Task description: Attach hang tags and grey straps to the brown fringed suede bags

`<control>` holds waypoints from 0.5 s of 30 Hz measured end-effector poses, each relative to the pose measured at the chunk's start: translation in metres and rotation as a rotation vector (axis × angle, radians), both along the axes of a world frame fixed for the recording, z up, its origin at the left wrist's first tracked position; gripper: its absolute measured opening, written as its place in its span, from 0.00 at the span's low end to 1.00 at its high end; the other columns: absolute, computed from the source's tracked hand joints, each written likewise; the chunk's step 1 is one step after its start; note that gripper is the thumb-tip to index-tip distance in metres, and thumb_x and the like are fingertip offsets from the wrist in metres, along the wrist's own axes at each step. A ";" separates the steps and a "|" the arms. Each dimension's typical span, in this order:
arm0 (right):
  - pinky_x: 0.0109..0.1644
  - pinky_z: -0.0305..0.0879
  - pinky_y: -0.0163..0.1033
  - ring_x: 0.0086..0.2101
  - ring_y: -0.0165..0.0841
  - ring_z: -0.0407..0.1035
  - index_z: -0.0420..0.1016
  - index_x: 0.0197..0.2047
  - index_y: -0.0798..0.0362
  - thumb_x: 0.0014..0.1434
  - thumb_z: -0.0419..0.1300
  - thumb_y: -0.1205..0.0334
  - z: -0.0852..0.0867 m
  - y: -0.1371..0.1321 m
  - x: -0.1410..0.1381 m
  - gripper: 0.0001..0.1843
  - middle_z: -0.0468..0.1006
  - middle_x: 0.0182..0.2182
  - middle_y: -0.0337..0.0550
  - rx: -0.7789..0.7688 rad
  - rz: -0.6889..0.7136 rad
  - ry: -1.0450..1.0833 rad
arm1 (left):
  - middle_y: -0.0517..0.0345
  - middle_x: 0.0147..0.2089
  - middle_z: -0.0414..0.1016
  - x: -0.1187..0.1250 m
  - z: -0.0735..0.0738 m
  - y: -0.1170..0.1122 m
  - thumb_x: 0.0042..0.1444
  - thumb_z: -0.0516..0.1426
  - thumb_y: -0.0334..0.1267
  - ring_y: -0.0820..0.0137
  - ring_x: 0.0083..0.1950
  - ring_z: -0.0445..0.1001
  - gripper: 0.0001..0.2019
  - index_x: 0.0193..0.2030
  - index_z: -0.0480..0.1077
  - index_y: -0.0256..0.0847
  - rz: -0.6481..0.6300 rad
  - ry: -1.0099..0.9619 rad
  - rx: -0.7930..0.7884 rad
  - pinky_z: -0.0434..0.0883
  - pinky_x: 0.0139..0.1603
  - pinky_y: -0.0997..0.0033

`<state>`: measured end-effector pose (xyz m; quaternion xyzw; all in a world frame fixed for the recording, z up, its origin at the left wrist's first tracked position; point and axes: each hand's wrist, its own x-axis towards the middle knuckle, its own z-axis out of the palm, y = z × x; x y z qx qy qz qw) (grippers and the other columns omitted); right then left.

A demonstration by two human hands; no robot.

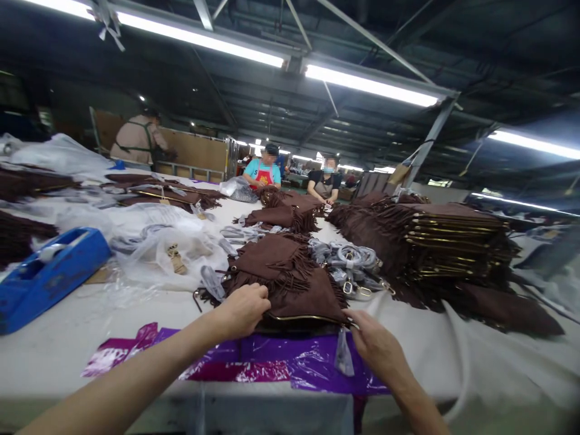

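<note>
A dark brown fringed bag (303, 290) lies on the table in front of me, its gold zipper edge facing me. My left hand (244, 309) is closed at the near left part of that edge, with the fingertips partly hidden. The bag's near right corner is pinched by my right hand (376, 341), at the zipper end. Below that corner hangs a small clear plastic-wrapped piece (344, 356). Purple plastic sheeting (317, 362) lies under the bag along the table's front edge. Grey wrapped straps with gold buckles (351, 260) rest just beyond the bag's right side.
A blue tape dispenser (54, 272) stands at left, beside crumpled clear plastic (158, 241). A tall stack of brown bags (453, 235) rises at right. More brown bags (276, 214) lie farther back. Two people face the table's far end; another person (138, 139) stands at back left.
</note>
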<state>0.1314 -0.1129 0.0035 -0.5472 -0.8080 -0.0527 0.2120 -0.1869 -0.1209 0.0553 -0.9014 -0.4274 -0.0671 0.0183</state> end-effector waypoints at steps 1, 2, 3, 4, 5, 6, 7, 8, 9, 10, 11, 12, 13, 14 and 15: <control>0.44 0.68 0.41 0.42 0.40 0.75 0.73 0.50 0.54 0.56 0.48 0.73 -0.006 0.005 0.012 0.21 0.80 0.40 0.50 -0.003 -0.039 -0.074 | 0.50 0.45 0.71 0.010 0.003 -0.006 0.57 0.53 0.30 0.61 0.47 0.71 0.07 0.38 0.71 0.39 0.001 -0.023 0.012 0.70 0.47 0.63; 0.43 0.68 0.41 0.40 0.41 0.75 0.74 0.47 0.54 0.55 0.48 0.73 -0.012 0.010 0.020 0.20 0.80 0.38 0.50 -0.005 -0.059 -0.140 | 0.50 0.45 0.72 0.024 0.004 -0.012 0.57 0.53 0.31 0.61 0.46 0.71 0.07 0.39 0.71 0.39 -0.005 -0.053 0.016 0.70 0.47 0.63; 0.42 0.67 0.40 0.38 0.40 0.75 0.75 0.44 0.54 0.55 0.48 0.73 -0.017 0.014 0.024 0.18 0.80 0.36 0.49 -0.013 -0.070 -0.199 | 0.50 0.45 0.72 0.039 0.004 -0.018 0.59 0.52 0.32 0.62 0.46 0.71 0.07 0.39 0.71 0.39 -0.015 -0.090 0.001 0.70 0.47 0.64; 0.40 0.67 0.40 0.36 0.40 0.74 0.75 0.40 0.53 0.57 0.48 0.73 -0.021 0.017 0.025 0.16 0.80 0.33 0.49 -0.014 -0.075 -0.234 | 0.50 0.44 0.72 0.056 0.003 -0.025 0.60 0.52 0.35 0.62 0.45 0.72 0.07 0.39 0.71 0.40 -0.022 -0.127 -0.023 0.71 0.46 0.64; 0.39 0.66 0.40 0.35 0.40 0.74 0.74 0.37 0.52 0.58 0.47 0.72 -0.022 0.019 0.024 0.15 0.80 0.32 0.48 -0.010 -0.072 -0.248 | 0.50 0.43 0.72 0.075 0.002 -0.030 0.61 0.52 0.40 0.61 0.45 0.72 0.09 0.39 0.71 0.39 -0.022 -0.158 -0.050 0.72 0.45 0.63; 0.38 0.65 0.40 0.35 0.39 0.74 0.74 0.35 0.51 0.60 0.46 0.71 -0.021 0.020 0.022 0.15 0.80 0.31 0.47 -0.005 -0.059 -0.240 | 0.49 0.43 0.72 0.093 0.000 -0.034 0.62 0.51 0.45 0.59 0.44 0.73 0.13 0.40 0.71 0.39 -0.002 -0.199 -0.084 0.72 0.44 0.61; 0.37 0.64 0.39 0.34 0.39 0.74 0.73 0.35 0.49 0.61 0.46 0.69 -0.016 0.020 0.020 0.15 0.80 0.31 0.46 -0.005 -0.038 -0.213 | 0.47 0.43 0.72 0.110 -0.002 -0.037 0.62 0.50 0.48 0.57 0.44 0.73 0.16 0.42 0.70 0.38 0.033 -0.244 -0.119 0.72 0.43 0.58; 0.36 0.63 0.39 0.34 0.38 0.74 0.72 0.34 0.48 0.62 0.45 0.67 -0.008 0.019 0.018 0.15 0.80 0.31 0.45 -0.019 -0.009 -0.175 | 0.44 0.45 0.72 0.126 -0.004 -0.037 0.61 0.50 0.51 0.55 0.45 0.73 0.18 0.46 0.68 0.37 0.081 -0.297 -0.158 0.72 0.43 0.55; 0.34 0.62 0.38 0.33 0.38 0.75 0.71 0.34 0.46 0.63 0.45 0.64 0.003 0.018 0.017 0.14 0.80 0.30 0.43 -0.046 0.018 -0.134 | 0.42 0.46 0.71 0.139 -0.005 -0.036 0.59 0.52 0.54 0.52 0.46 0.72 0.22 0.49 0.67 0.36 0.133 -0.347 -0.197 0.72 0.43 0.53; 0.31 0.61 0.39 0.31 0.39 0.74 0.70 0.32 0.45 0.63 0.46 0.61 0.015 0.017 0.016 0.14 0.79 0.27 0.42 -0.085 0.030 -0.103 | 0.41 0.46 0.71 0.149 -0.004 -0.034 0.57 0.53 0.55 0.50 0.47 0.72 0.25 0.51 0.65 0.35 0.182 -0.393 -0.231 0.72 0.43 0.51; 0.29 0.60 0.40 0.28 0.39 0.74 0.69 0.29 0.44 0.62 0.47 0.57 0.028 0.015 0.015 0.13 0.78 0.24 0.41 -0.124 0.027 -0.085 | 0.40 0.47 0.70 0.156 -0.003 -0.031 0.56 0.54 0.55 0.49 0.48 0.71 0.26 0.52 0.64 0.35 0.225 -0.442 -0.256 0.71 0.42 0.51; 0.27 0.58 0.40 0.25 0.40 0.73 0.67 0.26 0.44 0.60 0.48 0.52 0.040 0.013 0.013 0.14 0.76 0.21 0.40 -0.147 0.021 -0.072 | 0.39 0.47 0.70 0.160 -0.002 -0.028 0.55 0.55 0.53 0.49 0.48 0.72 0.26 0.52 0.63 0.35 0.260 -0.486 -0.269 0.71 0.41 0.51; 0.26 0.57 0.40 0.23 0.40 0.72 0.65 0.24 0.44 0.58 0.49 0.49 0.052 0.012 0.011 0.14 0.74 0.20 0.40 -0.154 0.019 -0.053 | 0.39 0.46 0.70 0.161 0.001 -0.026 0.55 0.55 0.50 0.50 0.47 0.72 0.23 0.52 0.62 0.35 0.283 -0.524 -0.266 0.71 0.40 0.53; 0.26 0.57 0.41 0.22 0.39 0.70 0.64 0.24 0.43 0.57 0.50 0.47 0.062 0.010 0.008 0.15 0.73 0.19 0.40 -0.149 0.021 -0.026 | 0.40 0.46 0.70 0.159 0.004 -0.026 0.55 0.55 0.46 0.51 0.46 0.72 0.20 0.51 0.62 0.36 0.293 -0.556 -0.249 0.72 0.39 0.55; 0.26 0.58 0.40 0.21 0.38 0.69 0.65 0.24 0.43 0.55 0.51 0.45 0.071 0.008 0.005 0.15 0.73 0.19 0.39 -0.144 0.032 0.007 | 0.40 0.45 0.70 0.156 0.007 -0.026 0.56 0.54 0.42 0.52 0.45 0.73 0.18 0.51 0.62 0.37 0.300 -0.577 -0.220 0.72 0.38 0.56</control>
